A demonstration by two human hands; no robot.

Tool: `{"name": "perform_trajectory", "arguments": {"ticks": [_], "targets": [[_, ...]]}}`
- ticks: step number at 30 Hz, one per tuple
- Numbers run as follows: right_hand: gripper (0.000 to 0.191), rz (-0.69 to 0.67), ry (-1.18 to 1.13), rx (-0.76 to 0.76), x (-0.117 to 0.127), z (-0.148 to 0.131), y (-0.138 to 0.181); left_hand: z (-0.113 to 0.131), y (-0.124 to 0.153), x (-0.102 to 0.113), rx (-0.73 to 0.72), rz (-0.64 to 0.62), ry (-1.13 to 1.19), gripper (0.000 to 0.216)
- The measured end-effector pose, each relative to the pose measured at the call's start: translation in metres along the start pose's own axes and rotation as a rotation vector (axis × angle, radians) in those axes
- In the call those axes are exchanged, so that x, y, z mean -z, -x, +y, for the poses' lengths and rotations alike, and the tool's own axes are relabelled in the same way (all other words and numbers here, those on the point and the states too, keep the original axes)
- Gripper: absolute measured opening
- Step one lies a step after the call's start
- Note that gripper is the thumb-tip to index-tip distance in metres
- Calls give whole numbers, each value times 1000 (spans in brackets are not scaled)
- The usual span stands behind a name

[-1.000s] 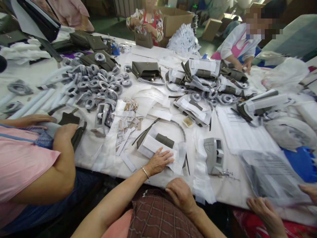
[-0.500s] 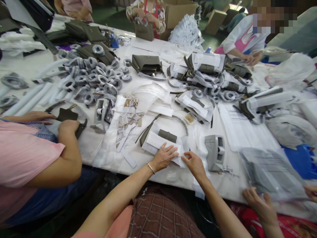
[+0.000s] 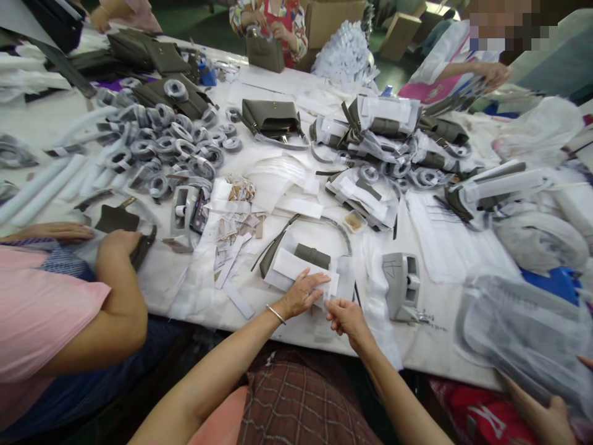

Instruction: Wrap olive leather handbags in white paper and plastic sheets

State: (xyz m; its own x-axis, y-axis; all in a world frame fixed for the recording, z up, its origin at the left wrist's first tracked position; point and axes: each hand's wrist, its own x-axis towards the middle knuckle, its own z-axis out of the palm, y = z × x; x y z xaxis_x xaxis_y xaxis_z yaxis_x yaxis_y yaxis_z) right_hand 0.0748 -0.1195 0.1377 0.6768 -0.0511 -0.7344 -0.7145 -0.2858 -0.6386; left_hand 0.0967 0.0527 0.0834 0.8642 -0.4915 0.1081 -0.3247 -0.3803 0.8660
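left hand [image 3: 303,294]: still on bag [image 3: 313,254] | right hand [image 3: 348,319]: shifted leftward

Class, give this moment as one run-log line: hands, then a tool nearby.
left hand: flat on white strip over handbag | right hand: pinched at near edge of wrapping | nearby: tape dispenser

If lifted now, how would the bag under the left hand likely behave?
The bag would probably trail its strap, which curves across the table. The white strip on top might slip without the left hand resting on it.
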Motion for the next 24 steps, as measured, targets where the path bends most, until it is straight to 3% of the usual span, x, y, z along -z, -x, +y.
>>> {"name": "perform_trajectory", "arguments": {"ticks": [7, 14, 16, 20, 24], "targets": [[29, 16, 68, -3, -2, 10, -3, 0, 2, 2, -15, -30, 17, 30], [37, -161, -472, 35, 13, -10, 17, -3, 2, 1, 11, 40, 100, 28], [37, -210, -523, 37, 16, -18, 19, -5, 1, 1, 30, 58, 128, 30], [36, -280, -194, -10, 13, -8, 13, -7, 1, 1, 47, 93, 155, 33], [29, -171, 122, -8, 6, 29, 2, -5, 1, 2, 88, 117, 127, 35]]}}
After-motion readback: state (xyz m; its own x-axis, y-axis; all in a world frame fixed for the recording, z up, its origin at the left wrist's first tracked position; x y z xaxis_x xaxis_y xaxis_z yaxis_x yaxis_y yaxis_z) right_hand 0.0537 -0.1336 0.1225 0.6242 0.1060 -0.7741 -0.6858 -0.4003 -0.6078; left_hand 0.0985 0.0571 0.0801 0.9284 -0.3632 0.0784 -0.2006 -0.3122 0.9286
